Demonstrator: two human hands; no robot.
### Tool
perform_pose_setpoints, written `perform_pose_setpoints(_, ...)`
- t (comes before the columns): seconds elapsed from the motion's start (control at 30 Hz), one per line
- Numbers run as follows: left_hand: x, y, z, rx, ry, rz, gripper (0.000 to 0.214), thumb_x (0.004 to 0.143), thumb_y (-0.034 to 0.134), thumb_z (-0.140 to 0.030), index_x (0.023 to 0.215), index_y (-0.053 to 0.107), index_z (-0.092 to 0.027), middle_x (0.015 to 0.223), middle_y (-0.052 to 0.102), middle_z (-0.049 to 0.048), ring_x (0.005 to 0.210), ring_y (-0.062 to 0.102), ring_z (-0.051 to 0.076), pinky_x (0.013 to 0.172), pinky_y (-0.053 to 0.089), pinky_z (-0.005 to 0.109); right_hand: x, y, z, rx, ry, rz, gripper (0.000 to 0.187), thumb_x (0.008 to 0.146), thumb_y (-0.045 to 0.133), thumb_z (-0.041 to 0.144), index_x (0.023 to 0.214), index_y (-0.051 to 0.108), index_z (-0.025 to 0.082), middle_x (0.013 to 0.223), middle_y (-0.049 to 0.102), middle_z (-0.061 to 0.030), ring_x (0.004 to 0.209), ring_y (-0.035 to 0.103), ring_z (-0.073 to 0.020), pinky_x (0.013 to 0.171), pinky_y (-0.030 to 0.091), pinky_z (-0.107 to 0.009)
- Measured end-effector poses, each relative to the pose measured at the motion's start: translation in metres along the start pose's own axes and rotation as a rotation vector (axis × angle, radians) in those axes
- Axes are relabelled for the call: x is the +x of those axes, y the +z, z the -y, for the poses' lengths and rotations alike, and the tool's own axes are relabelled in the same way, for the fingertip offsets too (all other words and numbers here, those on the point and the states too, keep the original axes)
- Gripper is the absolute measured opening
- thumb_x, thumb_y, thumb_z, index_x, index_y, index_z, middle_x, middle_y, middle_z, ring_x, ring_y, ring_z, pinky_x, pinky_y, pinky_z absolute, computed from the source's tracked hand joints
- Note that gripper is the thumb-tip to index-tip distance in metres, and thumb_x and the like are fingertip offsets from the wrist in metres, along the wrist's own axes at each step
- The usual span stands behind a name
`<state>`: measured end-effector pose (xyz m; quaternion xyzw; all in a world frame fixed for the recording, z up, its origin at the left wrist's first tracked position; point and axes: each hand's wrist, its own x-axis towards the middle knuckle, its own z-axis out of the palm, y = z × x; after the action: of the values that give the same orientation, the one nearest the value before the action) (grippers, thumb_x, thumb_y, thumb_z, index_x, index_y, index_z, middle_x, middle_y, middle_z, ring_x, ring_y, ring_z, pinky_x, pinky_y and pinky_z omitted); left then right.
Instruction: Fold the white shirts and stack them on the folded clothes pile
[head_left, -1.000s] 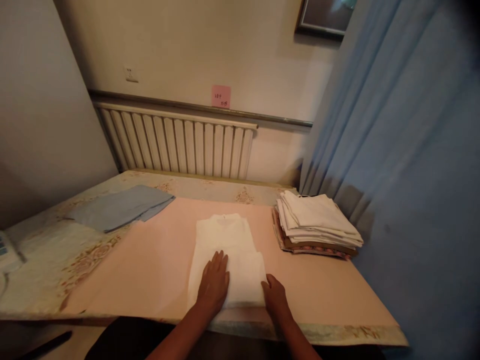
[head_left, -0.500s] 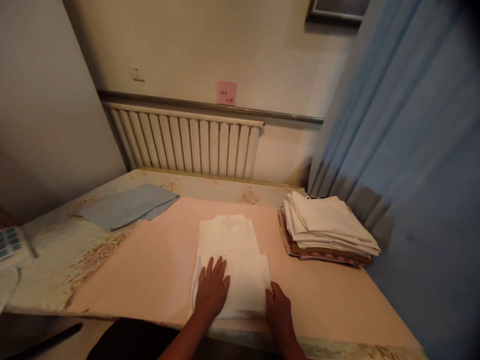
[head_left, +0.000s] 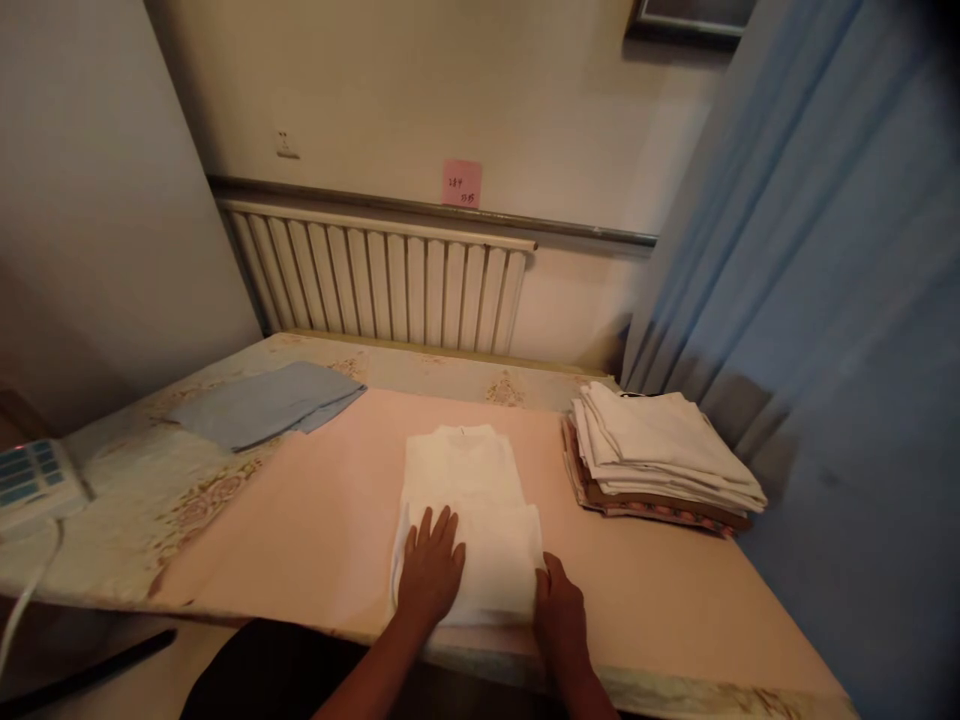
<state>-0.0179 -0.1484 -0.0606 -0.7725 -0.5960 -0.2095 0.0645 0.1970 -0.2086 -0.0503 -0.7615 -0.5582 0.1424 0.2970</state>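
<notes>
A folded white garment (head_left: 469,500) lies on the pink cloth (head_left: 315,520) that covers the table's middle. My left hand (head_left: 431,570) rests flat on the garment's near left corner, fingers stretched out and apart. My right hand (head_left: 559,612) sits at the garment's near right edge with its fingers curled against the fabric; whether it pinches the cloth is hidden.
A stack of folded clothes (head_left: 660,455) stands at the right, next to a blue curtain (head_left: 825,330). A folded light-blue cloth (head_left: 266,400) lies at the back left. A telephone (head_left: 34,480) sits at the far left edge. A radiator (head_left: 382,285) runs along the back wall.
The view has shifted a little, so everything sits further right in frame. My right hand has drawn closer to the garment's right edge; my left hand stays pressed on it.
</notes>
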Motion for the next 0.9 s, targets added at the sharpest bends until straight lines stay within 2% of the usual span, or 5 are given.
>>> perform_pose_setpoints(0.3, -0.001, 0.003, 0.001, -0.034, -0.018, -0.016, 0.047, 0.092, 0.04, -0.027, 0.138, 0.05, -0.022, 0.148, 0.044, 0.0054, 0.141, 0.03, 0.032, 0.11, 0.03, 0.055, 0.001, -0.004, -0.011, -0.052, 0.026, 0.005, 0.041, 0.093, 0.03, 0.035, 0.119, 0.057, 0.019, 0.1, 0.071, -0.0093, 0.089, 0.067, -0.0238, 0.075, 0.047, -0.031)
perform_pose_setpoints(0.4, -0.001, 0.002, 0.0, -0.043, -0.02, -0.011, 0.047, 0.092, 0.04, -0.027, 0.138, 0.05, -0.022, 0.148, 0.044, 0.0049, 0.141, 0.03, 0.032, 0.11, 0.03, 0.055, 0.001, -0.013, -0.012, -0.069, -0.027, -0.106, 0.041, 0.093, 0.03, 0.035, 0.117, 0.059, 0.017, 0.106, 0.069, -0.012, 0.092, 0.066, -0.0249, 0.077, 0.049, -0.034)
perform_pose_setpoints(0.53, 0.0, 0.0, -0.001, -0.062, -0.018, -0.021, 0.047, 0.092, 0.039, -0.028, 0.137, 0.051, -0.021, 0.147, 0.046, 0.0062, 0.141, 0.031, 0.032, 0.11, 0.031, 0.056, 0.005, -0.015, 0.003, -0.037, -0.242, -0.297, 0.041, 0.093, 0.031, 0.029, 0.115, 0.06, 0.011, 0.115, 0.065, -0.0155, 0.107, 0.06, -0.0251, 0.094, 0.047, -0.039)
perform_pose_setpoints(0.77, -0.001, -0.006, -0.002, -0.062, -0.023, -0.016, 0.046, 0.093, 0.039, -0.028, 0.137, 0.051, -0.022, 0.147, 0.045, 0.0054, 0.14, 0.031, 0.032, 0.11, 0.03, 0.055, 0.017, 0.05, 0.039, -0.091, -0.789, -0.191, 0.039, 0.095, 0.037, 0.023, 0.125, 0.06, 0.016, 0.127, 0.063, -0.0105, 0.119, 0.057, -0.0205, 0.102, 0.047, -0.039)
perform_pose_setpoints(0.9, -0.002, -0.007, 0.0, -0.061, -0.013, 0.009, 0.046, 0.093, 0.037, -0.026, 0.137, 0.051, -0.021, 0.148, 0.044, 0.0042, 0.14, 0.031, 0.031, 0.109, 0.031, 0.054, 0.016, 0.077, 0.042, -0.151, -0.879, -0.163, 0.04, 0.094, 0.038, 0.02, 0.13, 0.056, 0.018, 0.137, 0.056, -0.0091, 0.133, 0.044, -0.0214, 0.111, 0.036, -0.045)
